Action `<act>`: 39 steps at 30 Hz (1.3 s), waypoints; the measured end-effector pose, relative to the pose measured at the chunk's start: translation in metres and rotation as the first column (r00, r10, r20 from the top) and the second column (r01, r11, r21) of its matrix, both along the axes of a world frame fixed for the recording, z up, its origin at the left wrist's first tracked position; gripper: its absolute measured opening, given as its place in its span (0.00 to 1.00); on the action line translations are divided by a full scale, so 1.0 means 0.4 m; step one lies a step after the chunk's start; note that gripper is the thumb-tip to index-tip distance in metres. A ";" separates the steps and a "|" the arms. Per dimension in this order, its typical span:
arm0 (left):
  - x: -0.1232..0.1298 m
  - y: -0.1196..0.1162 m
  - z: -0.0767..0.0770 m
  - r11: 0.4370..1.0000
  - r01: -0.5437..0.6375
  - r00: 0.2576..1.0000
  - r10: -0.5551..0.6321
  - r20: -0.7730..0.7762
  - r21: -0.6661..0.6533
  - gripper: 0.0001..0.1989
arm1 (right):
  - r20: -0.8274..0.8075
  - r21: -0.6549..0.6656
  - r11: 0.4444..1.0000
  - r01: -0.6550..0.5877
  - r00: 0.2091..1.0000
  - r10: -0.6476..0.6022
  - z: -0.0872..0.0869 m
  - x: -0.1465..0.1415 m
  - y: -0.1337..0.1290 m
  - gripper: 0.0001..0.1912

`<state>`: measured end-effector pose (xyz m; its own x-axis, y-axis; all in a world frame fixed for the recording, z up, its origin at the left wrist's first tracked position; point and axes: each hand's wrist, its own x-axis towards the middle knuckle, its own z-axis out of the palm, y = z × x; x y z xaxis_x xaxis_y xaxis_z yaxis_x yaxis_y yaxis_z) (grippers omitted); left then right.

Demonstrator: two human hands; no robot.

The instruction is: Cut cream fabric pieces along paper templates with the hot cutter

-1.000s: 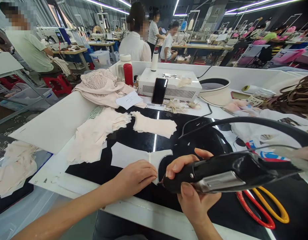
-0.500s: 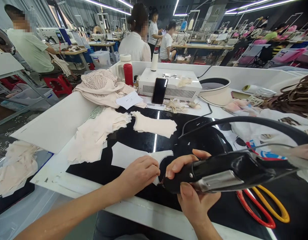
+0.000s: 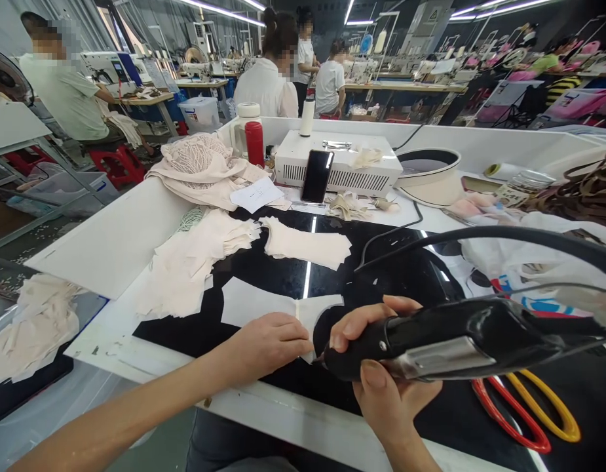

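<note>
My left hand [image 3: 274, 342] rests on a white cut piece [image 3: 253, 303] on the black work surface, its fingers bent together over the near edge. A thin cream strip crosses this piece at its narrow middle. In my right hand [image 3: 376, 354] is a black corded hand tool [image 3: 445, 337] with a metal lever along its side. Fingers wrap over its front and the thumb supports it from below. Its narrow tip points left, beside the piece's edge near my left fingertips; whether it touches, I cannot tell. Red-and-yellow-handled scissors [image 3: 529, 413] lie beneath the tool, blades hidden.
Stacked cream fabric pieces [image 3: 185, 269] and a smaller stack [image 3: 307, 242] lie beyond my left hand. A phone [image 3: 317, 176] leans against a vented white box [image 3: 339, 160]. The tool's black cable [image 3: 504, 233] arches over the right side. Co-workers sit at sewing machines behind.
My left fingers have flattened a little over the white piece, showing more of the cream strip. The tool stays in my right hand by the piece's edge. The whole view has shifted slightly.
</note>
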<state>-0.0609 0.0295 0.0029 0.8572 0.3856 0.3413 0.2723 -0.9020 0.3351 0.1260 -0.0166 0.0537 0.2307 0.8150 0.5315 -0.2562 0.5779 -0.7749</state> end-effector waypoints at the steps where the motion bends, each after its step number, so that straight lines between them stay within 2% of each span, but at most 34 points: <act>1: -0.004 0.000 0.006 1.000 0.011 1.000 -0.011 0.010 0.021 0.12 | -0.005 -0.004 1.000 -0.002 1.000 0.002 -0.001 0.001 0.000 0.27; 7: -0.015 0.004 0.031 0.991 0.052 0.998 -0.047 -0.043 0.124 0.10 | -0.014 -0.029 1.000 0.009 1.000 -0.009 0.005 0.001 -0.003 0.26; 15: -0.018 0.000 0.017 0.974 0.054 0.997 -0.040 -0.068 0.222 0.13 | -0.012 -0.016 1.000 0.018 1.000 -0.019 0.011 0.003 0.002 0.24; 20: -0.017 0.000 0.011 0.965 0.058 0.997 -0.042 -0.069 0.256 0.12 | -0.017 -0.004 1.000 0.012 1.000 -0.012 0.010 0.003 -0.001 0.24; 32: -0.017 0.000 0.025 0.975 0.059 0.998 -0.052 -0.038 0.213 0.10 | -0.029 -0.012 1.000 0.022 0.999 -0.023 0.014 0.003 -0.002 0.24; 39: -0.020 -0.001 0.031 0.987 0.048 0.998 -0.042 -0.040 0.153 0.10 | -0.020 -0.003 0.996 0.092 0.996 -0.092 0.032 0.006 0.009 0.23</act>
